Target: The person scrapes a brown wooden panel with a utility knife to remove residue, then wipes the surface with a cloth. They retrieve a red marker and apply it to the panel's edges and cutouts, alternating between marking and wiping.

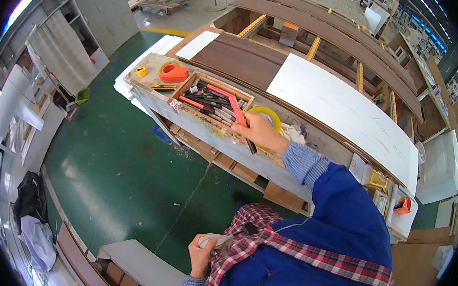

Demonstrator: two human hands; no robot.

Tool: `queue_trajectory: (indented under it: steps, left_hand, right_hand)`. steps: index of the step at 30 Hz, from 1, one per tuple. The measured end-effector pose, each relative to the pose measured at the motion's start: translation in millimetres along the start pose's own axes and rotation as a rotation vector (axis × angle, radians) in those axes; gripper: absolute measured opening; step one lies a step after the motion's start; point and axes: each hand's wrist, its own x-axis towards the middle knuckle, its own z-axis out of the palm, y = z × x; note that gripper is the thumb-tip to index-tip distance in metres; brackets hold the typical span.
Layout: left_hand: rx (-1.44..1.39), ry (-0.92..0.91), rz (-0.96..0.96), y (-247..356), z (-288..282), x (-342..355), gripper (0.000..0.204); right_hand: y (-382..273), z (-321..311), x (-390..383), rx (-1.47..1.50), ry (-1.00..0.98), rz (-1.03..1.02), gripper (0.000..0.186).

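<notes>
My right hand (263, 132) reaches over the bench edge, fingers closed round a long stick-shaped tool (238, 111), red with a dark lower end; its exact kind is unclear. Beneath its upper part is a shallow wooden box (248, 96) holding several black markers (206, 99) and other sticks. A yellow tape roll (273, 119) lies beside that hand, with a crumpled pale cloth (293, 133) behind the wrist. Close to my body, my left hand (200, 257) is closed on a crumpled whitish cloth (218, 240), beside a red checked garment (251, 220).
An orange tape dispenser (172, 74), a yellow tape measure (141, 71) and a yellow-black utility knife (163, 87) lie left of the box. A white panel (340, 118) and brown boards (233, 56) cover the bench. An orange cup (402, 206) stands at right.
</notes>
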Motion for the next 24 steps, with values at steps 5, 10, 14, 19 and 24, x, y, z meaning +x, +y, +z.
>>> queue_trajectory:
  steps: [5, 10, 14, 19, 24]
  left_hand:
    - [-0.247, 0.17, -0.023, -0.4, -24.1, 55.2, 0.012]
    - [-0.41, 0.279, -0.035, 24.8, -39.8, 93.9, 0.016]
    - [-0.429, 0.324, -0.119, 40.1, -44.0, 127.3, 0.021]
    - [-0.37, 0.279, -0.089, 43.6, -46.4, 154.1, 0.02]
    - [-0.362, 0.204, -0.077, 58.5, -70.9, 173.3, 0.021]
  right_hand:
    - [33.9, 14.0, 107.2, -0.27, -0.059, -0.069, 0.044]
    - [59.1, 21.6, 153.4, -0.499, -0.031, -0.138, 0.03]
    - [79.3, 28.0, 172.5, -0.737, -0.04, -0.15, 0.02]
    - [73.1, 33.4, 173.7, -0.845, -0.149, -0.01, 0.019]
    - [73.1, 27.7, 173.3, -0.853, -0.178, 0.092, 0.023]
